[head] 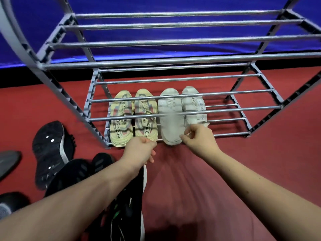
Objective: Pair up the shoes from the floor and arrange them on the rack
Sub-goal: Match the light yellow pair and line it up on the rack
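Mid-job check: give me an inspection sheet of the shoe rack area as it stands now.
Surface: red floor, rumpled near the rack.
Job's things: grey rack; yellow pair and white pair side by side on the bottom tier; black shoes on the floor at left.
Clutter: grey shoe at the left edge.
Hands: left hand curled at the yellow pair's heel; right hand at the white pair's heels.
Cables: nothing seen.
Surroundings: blue backdrop.
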### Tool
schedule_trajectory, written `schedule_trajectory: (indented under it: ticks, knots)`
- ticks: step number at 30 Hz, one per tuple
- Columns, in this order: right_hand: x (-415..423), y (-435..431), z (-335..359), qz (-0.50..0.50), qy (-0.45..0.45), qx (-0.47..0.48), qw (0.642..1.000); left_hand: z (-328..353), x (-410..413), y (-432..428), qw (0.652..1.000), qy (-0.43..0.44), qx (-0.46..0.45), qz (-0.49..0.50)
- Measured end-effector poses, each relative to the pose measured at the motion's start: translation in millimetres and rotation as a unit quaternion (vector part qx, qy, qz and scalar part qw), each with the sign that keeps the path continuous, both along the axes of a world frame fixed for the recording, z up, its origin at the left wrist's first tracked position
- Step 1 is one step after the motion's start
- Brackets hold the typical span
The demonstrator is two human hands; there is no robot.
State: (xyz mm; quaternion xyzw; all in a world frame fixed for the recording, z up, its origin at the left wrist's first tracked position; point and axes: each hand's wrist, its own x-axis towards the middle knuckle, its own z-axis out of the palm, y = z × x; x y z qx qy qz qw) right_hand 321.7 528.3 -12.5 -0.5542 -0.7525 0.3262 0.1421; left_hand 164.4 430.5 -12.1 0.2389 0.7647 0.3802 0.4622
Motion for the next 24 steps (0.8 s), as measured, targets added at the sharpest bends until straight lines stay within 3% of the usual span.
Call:
schedule_trajectory:
  ticks: [6, 14, 20, 24]
  knots:
    - [-46.8, -49.5, 7.7, 0.117, -0.019, -0.014, 0.993, 20.6, -66.5, -72.3, 0.996, 0.092, -0.016, -0.009]
    - [-171.1, -143.6, 17.3, 0.310, -0.069, -0.022, 0.948, 28.3, -190.0, -226.1, 0.983, 0.177, -0.046, 0.005]
    - [-259.4, -215.4, 22.2, 0.345, -0.094, -0.032, 0.933, 17.8, -261.9, -343.8, 0.976, 0.192, -0.058, 0.085]
    - [-309.4, -268.4, 9.5, 0.352, -0.119, -0.088, 0.924, 3.1, -295.0, -418.6, 0.968, 0.183, -0.075, 0.153]
